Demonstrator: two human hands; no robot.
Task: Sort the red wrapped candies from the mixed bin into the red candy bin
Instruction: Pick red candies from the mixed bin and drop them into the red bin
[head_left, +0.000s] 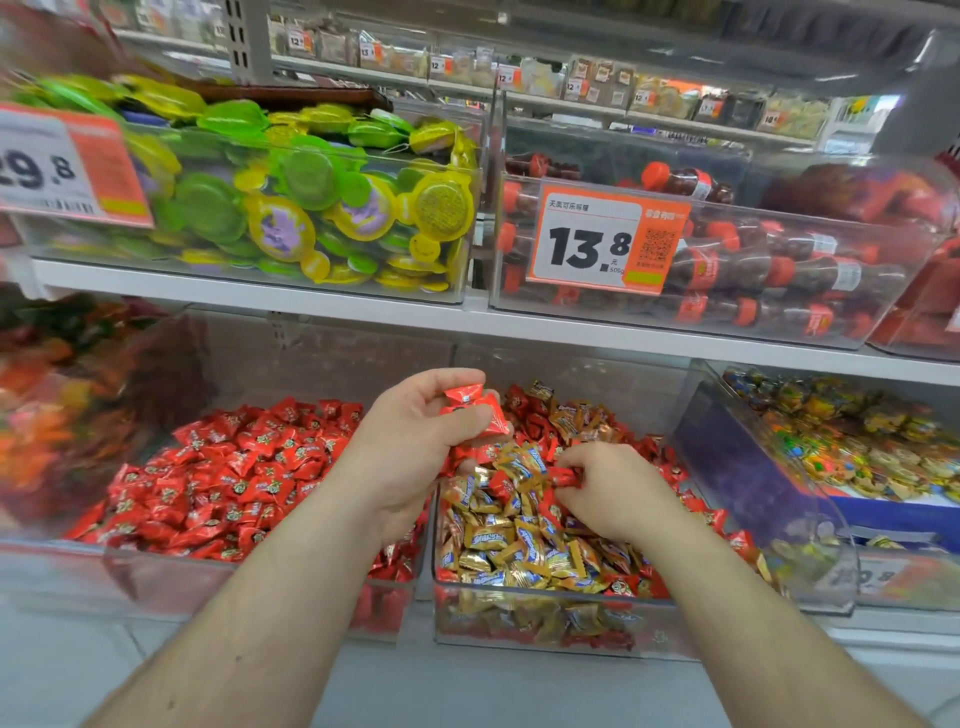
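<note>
With the left hand (415, 441) curled around several red candies (475, 408) above the mixed bin (545, 631) and the right hand (605, 488) pinching another among gold ones, an overfull grip could spill pieces short of the red candy bin (171, 582).

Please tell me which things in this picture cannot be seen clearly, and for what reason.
- Head view: the bin at far left is motion-blurred; its contents are unreadable.
- How many red candies the left hand holds: its fingers cover part.
- What the right hand pinches in the mixed bin: mostly hidden by fingers.
- Top-shelf price tags: too small.
- Left price label: cut off by the edge.
</note>
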